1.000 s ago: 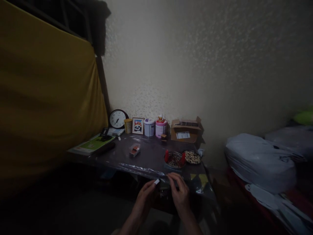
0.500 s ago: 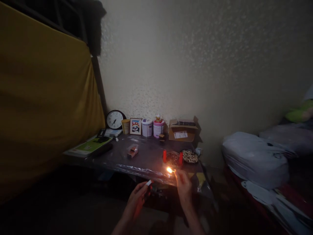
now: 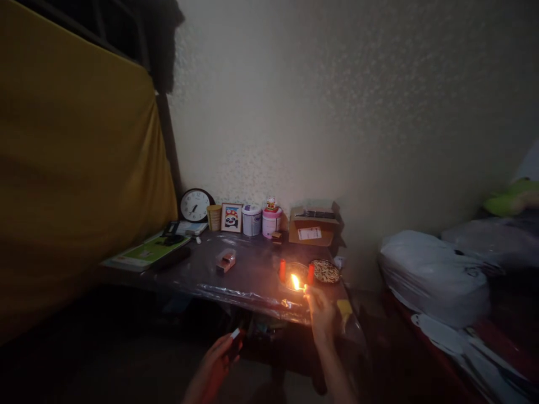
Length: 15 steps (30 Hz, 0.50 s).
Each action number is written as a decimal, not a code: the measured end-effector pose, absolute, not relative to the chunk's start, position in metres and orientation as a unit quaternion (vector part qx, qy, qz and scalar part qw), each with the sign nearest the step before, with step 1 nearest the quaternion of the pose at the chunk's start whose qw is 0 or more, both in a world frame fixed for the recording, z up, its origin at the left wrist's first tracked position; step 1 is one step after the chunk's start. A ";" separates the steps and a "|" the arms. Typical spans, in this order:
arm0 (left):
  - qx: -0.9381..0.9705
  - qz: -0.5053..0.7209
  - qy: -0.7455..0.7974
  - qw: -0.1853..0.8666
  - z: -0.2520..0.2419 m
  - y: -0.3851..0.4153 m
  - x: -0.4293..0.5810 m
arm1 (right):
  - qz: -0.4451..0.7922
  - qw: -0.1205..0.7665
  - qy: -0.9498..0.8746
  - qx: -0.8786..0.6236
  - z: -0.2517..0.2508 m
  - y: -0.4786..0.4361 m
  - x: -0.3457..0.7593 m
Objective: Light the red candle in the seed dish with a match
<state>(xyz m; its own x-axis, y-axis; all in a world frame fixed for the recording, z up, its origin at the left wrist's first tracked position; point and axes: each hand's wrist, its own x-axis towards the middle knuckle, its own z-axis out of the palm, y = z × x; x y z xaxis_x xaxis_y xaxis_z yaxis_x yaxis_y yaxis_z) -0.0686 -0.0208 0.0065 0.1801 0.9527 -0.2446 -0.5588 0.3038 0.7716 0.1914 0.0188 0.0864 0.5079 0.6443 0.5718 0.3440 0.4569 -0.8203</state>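
Pinched in the right hand point(image 3: 320, 310), the burning match point(image 3: 297, 282) has now moved up between two red candles point(image 3: 282, 269); left hand point(image 3: 215, 362), lowered, grips the matchbox point(image 3: 236, 334).

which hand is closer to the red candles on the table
Right. The right hand holds a lit match just before the red candles; the left hand hangs low, off the table's near edge.

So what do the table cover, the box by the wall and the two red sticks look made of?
The table cover looks like clear glossy plastic film: it wrinkles and glints along the front edge. The box seems plain matte brown cardboard, flaps open, with a white label. The two red sticks look like wax candles, smooth and upright, though they are too small to be sure.
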 end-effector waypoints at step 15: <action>0.271 0.535 0.342 0.723 0.020 -0.026 -0.065 | 0.230 0.716 -0.458 -0.474 0.116 0.043 0.187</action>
